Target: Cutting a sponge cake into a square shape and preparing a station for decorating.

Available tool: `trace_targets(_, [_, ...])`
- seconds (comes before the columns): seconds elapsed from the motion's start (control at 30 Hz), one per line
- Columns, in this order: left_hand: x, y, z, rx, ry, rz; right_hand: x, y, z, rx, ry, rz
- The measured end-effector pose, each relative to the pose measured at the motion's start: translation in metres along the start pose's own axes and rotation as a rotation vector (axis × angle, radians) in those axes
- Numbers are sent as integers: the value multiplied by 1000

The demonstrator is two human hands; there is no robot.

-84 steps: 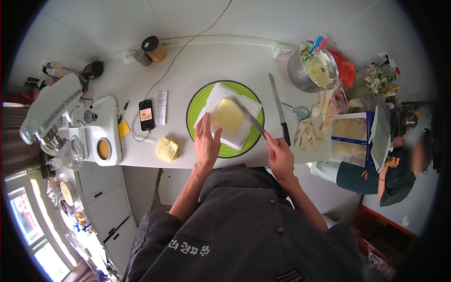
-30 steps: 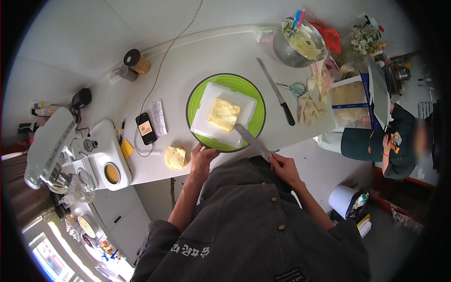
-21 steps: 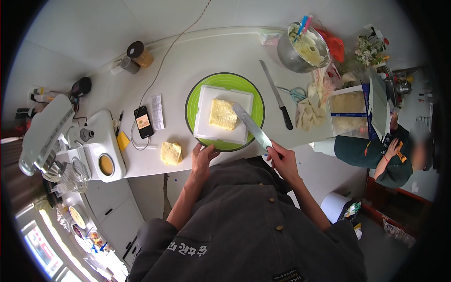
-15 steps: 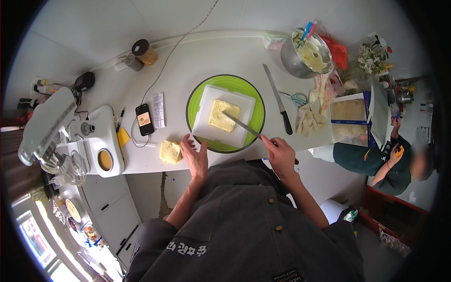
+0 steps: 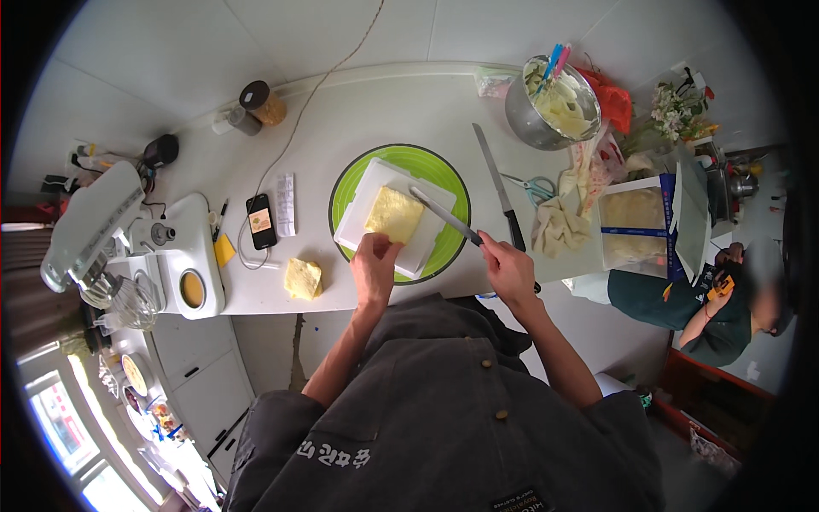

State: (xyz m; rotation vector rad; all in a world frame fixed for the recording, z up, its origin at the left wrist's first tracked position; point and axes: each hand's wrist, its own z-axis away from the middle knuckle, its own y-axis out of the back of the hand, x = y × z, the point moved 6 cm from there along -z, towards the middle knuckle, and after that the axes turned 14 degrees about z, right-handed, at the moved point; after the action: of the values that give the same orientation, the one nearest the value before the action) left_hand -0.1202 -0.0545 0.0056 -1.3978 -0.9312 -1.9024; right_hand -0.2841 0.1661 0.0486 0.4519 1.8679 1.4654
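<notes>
A square of pale yellow sponge cake [image 5: 393,213] lies on a white square board [image 5: 354,213], which rests on a round green mat with a dark rim [image 5: 452,179]. My left hand [image 5: 374,269] has its fingers together at the cake's near edge; the fingertips are partly hidden from above. In my right hand [image 5: 509,271] is a palette knife [image 5: 448,218], held by its dark handle. Its metal blade slants over the board, with the tip by the cake's right corner. A second piece of sponge cake [image 5: 303,279] sits on the counter left of my left hand.
A long serrated knife [image 5: 493,175], scissors [image 5: 537,189], a cloth [image 5: 561,222] and a metal bowl of cream [image 5: 546,128] are to the right. Leftward are a phone [image 5: 261,224], a paper slip [image 5: 286,205] and a stand mixer [image 5: 94,222]. A co-worker [image 5: 682,307] stands at far right.
My left hand has moved right and up onto the cake's near edge. The palette knife's blade has shifted from the cake's top to its right corner. The cake and board have turned slightly.
</notes>
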Motion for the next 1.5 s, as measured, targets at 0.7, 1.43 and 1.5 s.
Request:
trace_targets(0.7, [-6, 21, 10, 87, -82, 52, 21, -14, 11, -278, -529, -938])
trace_targets(1.43, [41, -123, 57, -845, -269, -91, 106, 38, 106, 337, -1037, -939])
trace_targets(1.5, [33, -172, 70, -957, -358, -203, 127, 45, 135, 403, -1094, -855])
